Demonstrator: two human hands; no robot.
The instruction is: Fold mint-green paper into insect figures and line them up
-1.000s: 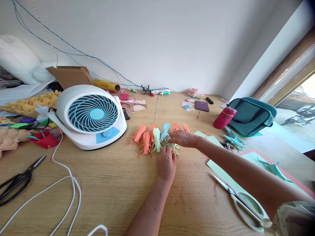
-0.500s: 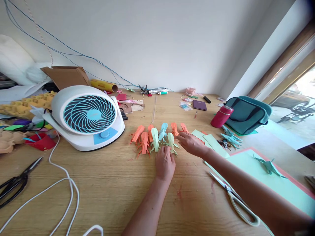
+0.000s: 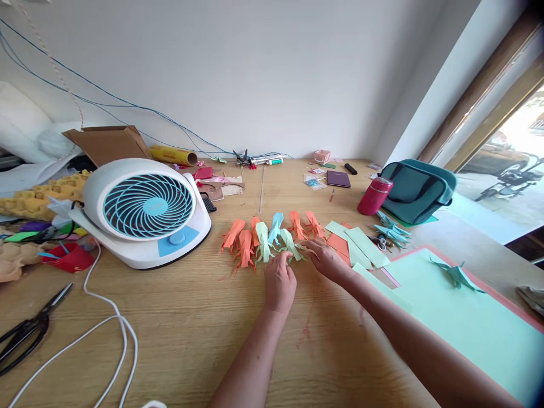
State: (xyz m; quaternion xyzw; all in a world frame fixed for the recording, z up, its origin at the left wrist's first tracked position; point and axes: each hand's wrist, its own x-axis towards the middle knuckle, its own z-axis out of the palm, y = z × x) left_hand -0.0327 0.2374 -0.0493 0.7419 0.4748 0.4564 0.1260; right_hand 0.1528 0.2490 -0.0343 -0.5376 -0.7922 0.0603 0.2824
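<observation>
A pale green origami beetle stands between my hands, tilted with its top leaning left. My left hand is closed, its fingertips at the beetle's near end and partly hidden behind the knuckles. At the beetle's right side, the fingers of my right hand pinch around its thin legs. Close on the left stand another pale green beetle and a blue one. Several orange beetles, such as the front one and two behind my right hand, one of them an orange beetle, make up the group.
A white fan stands left, its cable looping forward. Black scissors lie front left. Orange and green paper strips, a red flask, a teal bag, folded teal paper figures and a large green sheet are right.
The pale green beetle has turned from upright to leaning left. My right hand has moved down and closer to it, and the view has shifted slightly. The white-handled scissors are no longer visible.
</observation>
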